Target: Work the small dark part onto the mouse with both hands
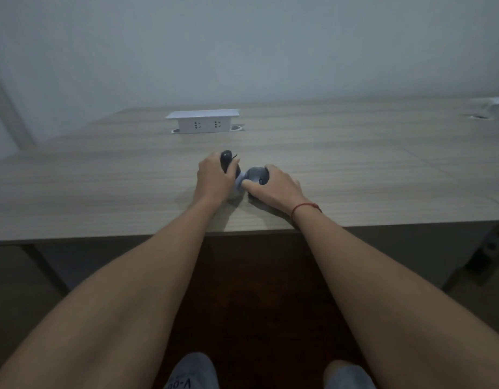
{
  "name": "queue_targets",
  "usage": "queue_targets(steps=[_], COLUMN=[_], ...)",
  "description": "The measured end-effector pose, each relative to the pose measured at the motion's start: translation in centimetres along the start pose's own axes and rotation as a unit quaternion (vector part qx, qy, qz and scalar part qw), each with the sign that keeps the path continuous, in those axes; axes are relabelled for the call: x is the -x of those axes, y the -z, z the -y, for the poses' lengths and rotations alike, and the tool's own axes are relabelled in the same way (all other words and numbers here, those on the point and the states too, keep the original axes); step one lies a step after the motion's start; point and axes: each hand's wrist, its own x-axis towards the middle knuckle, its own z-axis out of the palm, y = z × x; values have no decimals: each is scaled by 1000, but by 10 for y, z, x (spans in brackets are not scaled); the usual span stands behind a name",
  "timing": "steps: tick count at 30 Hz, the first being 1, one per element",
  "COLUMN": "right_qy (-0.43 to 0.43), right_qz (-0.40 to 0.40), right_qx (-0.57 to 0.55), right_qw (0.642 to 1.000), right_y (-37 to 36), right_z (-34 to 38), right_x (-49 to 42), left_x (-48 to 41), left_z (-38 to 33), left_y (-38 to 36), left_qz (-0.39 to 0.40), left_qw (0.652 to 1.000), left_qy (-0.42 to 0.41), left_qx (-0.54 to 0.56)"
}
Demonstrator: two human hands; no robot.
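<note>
My left hand grips a black rounded object that stands up out of its fist on the wooden desk. My right hand curls over a dark grey computer mouse, thumb on its left side. Between the two hands shows a small pale grey-blue piece, partly hidden by the fingers. A red string bracelet circles my right wrist. Both hands sit close together near the desk's front edge.
A white pop-up socket box stands raised out of the desk at the back, left of centre. Another white fitting sits at the far right. A plain wall rises behind the desk. My knees show below the desk's front edge.
</note>
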Motion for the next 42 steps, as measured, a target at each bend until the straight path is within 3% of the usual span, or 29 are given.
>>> queue_targets(steps=[6,12,18,22,27,29,34,37,42], right_qy=[5,-12,-20,-5,11,14,1,-7,4], right_qz=[-14,-20,-17,-18,-32,-30,-35,-46,-15], right_qx=[-2,-83,-112,-112,-119,-120,-123,-121,-146], right_qw=[1000,996,993,994,992,992,992,992,989], right_y=[-1,2,2,1,3,4,2,3,4], right_z=[-1,-3,-6,-6,-6,-5,-6,-7,-7], right_x=[0,0,-1,-1,1,2,2,1,3], left_x=[-8,-4,-8,-5,-5,-2,4,5,2], left_z=[-10,9,-17,-16,5,2,-7,-6,-2], left_y=[-4,-8,2,-2,0,2,2,-4,-6], left_qz=[-63,-4,-85,-19,30,21,-87,-45,-17], left_qw=[992,1000,992,998,998,999,994,998,998], left_qy=[34,22,36,-4,2,2,34,8,63], left_qx=[108,-16,86,62,-61,-40,56,31,-27])
